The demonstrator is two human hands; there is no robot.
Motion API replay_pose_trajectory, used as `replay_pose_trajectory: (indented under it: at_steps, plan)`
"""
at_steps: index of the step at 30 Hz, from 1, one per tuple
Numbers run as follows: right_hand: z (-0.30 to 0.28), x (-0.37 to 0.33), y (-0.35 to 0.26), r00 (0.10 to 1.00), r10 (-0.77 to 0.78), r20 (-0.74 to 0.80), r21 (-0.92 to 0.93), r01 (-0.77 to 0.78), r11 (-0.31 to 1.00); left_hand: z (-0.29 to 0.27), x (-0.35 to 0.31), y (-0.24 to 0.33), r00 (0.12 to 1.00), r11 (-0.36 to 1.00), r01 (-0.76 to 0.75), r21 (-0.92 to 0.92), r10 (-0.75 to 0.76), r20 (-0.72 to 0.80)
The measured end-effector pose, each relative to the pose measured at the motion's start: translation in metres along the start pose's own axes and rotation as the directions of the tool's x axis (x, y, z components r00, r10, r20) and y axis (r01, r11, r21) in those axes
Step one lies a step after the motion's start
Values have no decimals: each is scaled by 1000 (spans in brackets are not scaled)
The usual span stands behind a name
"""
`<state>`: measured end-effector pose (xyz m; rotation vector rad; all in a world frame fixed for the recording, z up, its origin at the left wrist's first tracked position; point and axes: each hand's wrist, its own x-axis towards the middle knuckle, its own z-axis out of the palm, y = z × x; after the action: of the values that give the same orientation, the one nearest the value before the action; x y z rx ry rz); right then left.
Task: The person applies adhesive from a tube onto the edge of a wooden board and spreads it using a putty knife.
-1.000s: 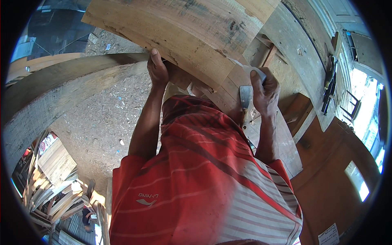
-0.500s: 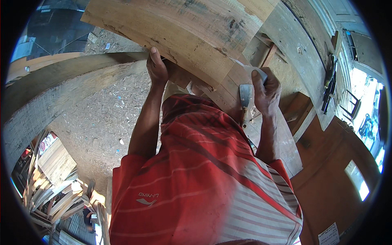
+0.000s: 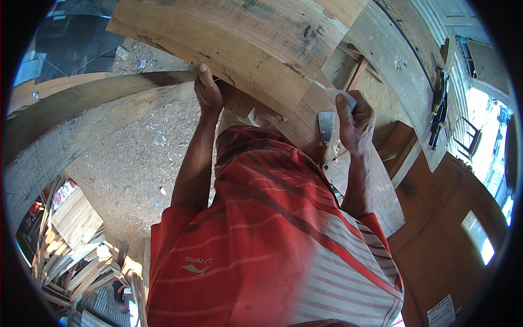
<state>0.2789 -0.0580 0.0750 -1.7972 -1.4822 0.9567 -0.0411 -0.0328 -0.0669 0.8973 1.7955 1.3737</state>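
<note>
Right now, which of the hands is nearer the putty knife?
Right. The right hand is just to the right of the putty knife; the left hand is farther off to its left, at the wooden panel's near edge.

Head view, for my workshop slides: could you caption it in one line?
Left hand on the edge of a wooden panel, right hand holding a pale object, scraper lying nearby.

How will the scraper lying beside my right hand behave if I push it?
The scraper would probably slide or pivot rather than roll, since its blade is broad and flat. It looks fairly light, being slim with a narrow handle. The blade seems to be thin metal, so likely stiff with slight spring.
</note>
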Motion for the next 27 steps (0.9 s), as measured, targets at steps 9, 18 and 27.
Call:
replay_pose_trajectory:
  at_steps: [9, 18, 27]
  plan:
    - [-2, -2, 2, 999, -29, -14, 5, 29, 1000, -1, 1, -2, 1000, 1000, 24, 7, -24, 5]
    - [-7, -6, 0, 1000, -8, -17, -33, 7, 999, -1, -1, 0, 1000, 1000, -5, 0, 5, 27]
    - [12, 9, 0, 999, -11, -32, 114, 15, 993, -2, 2, -4, 1000, 1000, 0, -1, 0, 24]
